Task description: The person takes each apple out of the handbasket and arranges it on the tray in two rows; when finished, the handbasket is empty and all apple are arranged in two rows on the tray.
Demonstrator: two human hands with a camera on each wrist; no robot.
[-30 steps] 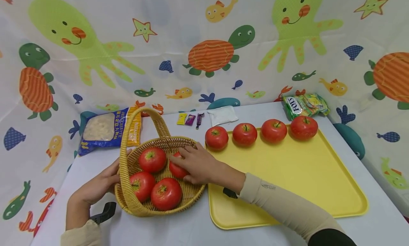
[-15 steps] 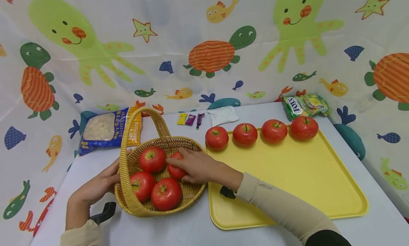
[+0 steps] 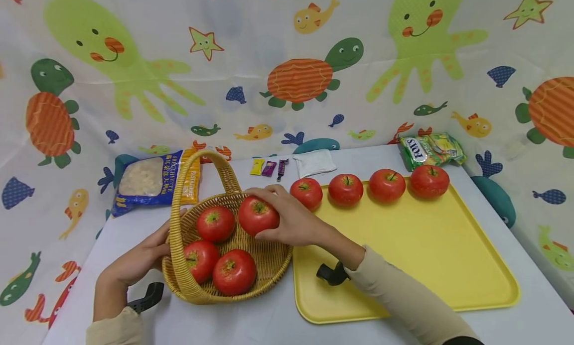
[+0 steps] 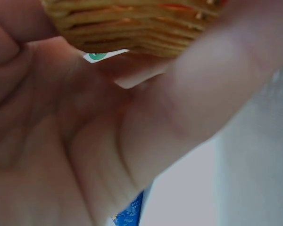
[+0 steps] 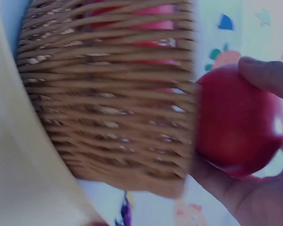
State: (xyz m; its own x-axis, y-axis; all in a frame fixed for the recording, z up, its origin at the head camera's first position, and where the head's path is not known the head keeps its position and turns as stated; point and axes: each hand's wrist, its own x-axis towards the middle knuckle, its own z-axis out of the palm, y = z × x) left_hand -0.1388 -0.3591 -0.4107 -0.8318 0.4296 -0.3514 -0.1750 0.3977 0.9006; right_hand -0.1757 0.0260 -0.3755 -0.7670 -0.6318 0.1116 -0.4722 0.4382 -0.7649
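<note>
A red apple, lifted to the rim height of the wicker basket, is in the grip of my right hand. Thumb and fingers lie on opposite sides of that apple in the right wrist view, beyond the basket wall. Three more apples sit inside: one at the back, one at left partly behind the handle, one in front. My left hand holds the basket's left side; its fingertips are partly hidden. The left wrist view shows the woven wall between thumb and fingers.
A yellow tray lies right of the basket, with several apples along its back edge. Behind stand a pasta bag, small wrapped sweets, a white packet and a green Fox's bag.
My right hand has raised the apple from the basket's floor, with its fingers now around the top and side. The left hand and basket have stayed put.
</note>
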